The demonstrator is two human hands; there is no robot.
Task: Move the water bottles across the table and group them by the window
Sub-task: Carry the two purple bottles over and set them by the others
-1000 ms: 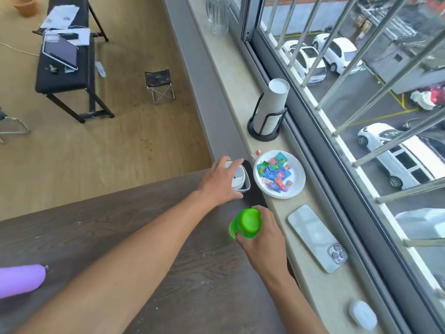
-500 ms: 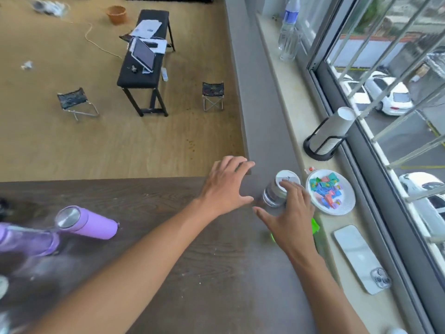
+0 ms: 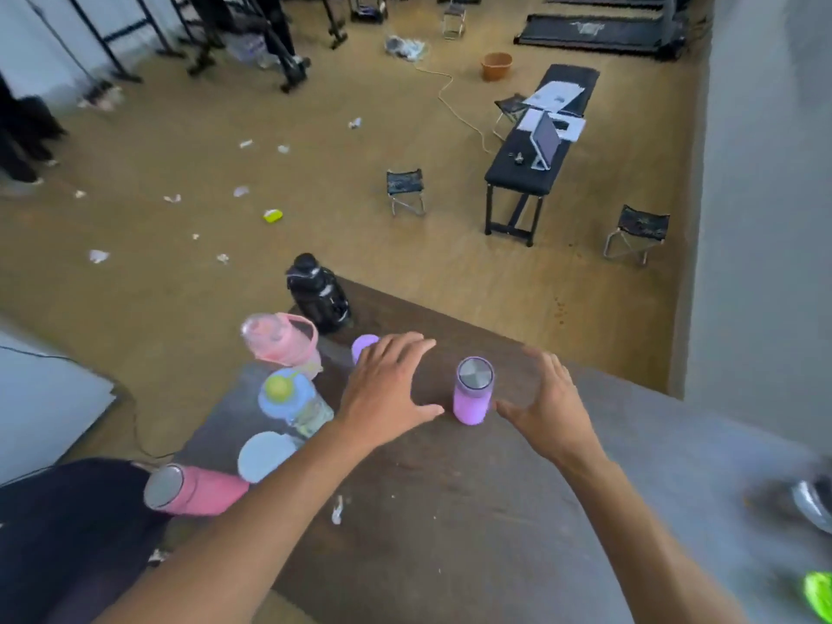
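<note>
A lilac bottle with a steel lid [image 3: 472, 391] stands upright on the dark wooden table [image 3: 450, 511]. My left hand [image 3: 387, 389] hovers open just left of it, and my right hand [image 3: 542, 409] is open just right of it; neither touches it. Behind my left hand a second purple bottle [image 3: 364, 345] is mostly hidden. At the table's left end stand a black jug [image 3: 320, 294], a pale pink handled bottle [image 3: 283, 339], a clear bottle with a blue-and-green lid [image 3: 292, 400], a white-lidded bottle [image 3: 265, 456] and a pink steel-lidded bottle [image 3: 193, 490]. The green bottle [image 3: 819, 594] and a clear bottle [image 3: 812, 504] show blurred at the right edge.
The table's far edge drops to a wooden floor with folding stools [image 3: 405, 189] and a black bench [image 3: 535, 150]. A grey wall [image 3: 765, 195] rises on the right. A small white scrap [image 3: 336, 510] lies on the table.
My view has swung left, away from the window sill. Both hands left the green and clear bottles there and now flank the lilac bottle.
</note>
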